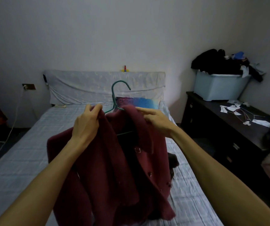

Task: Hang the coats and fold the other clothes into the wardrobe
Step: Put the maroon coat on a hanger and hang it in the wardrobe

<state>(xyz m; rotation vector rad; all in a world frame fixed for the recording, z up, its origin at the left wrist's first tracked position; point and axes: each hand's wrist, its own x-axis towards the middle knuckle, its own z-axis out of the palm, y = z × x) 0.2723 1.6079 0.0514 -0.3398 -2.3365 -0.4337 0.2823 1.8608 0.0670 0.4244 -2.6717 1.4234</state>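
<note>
The left hand (87, 123), left of centre in the frame, has its fingers curled round the shoulder of a dark red coat (114, 168), gripping the cloth just beside the neck of a green hanger (113, 99). The right hand (157, 121), right of centre, lies on the coat's other shoulder with its index finger stretched out along the collar; whether the thumb pinches the cloth from below cannot be told. The coat is held up in the middle of the frame, above a bed (25, 152) with a pale blue checked sheet, its front open and its lower edge reaching toward the bottom of the picture. The hanger's hook stands upright above the collar, and part of its lower bar shows inside the open front. A small dark item (173, 160) lies on the sheet just right of the coat. At the right of the frame a dark dresser (212, 121) carries a light blue bin (219, 87) heaped with dark clothes (217, 62), and white scraps (232, 108) lie scattered on its top.
</note>
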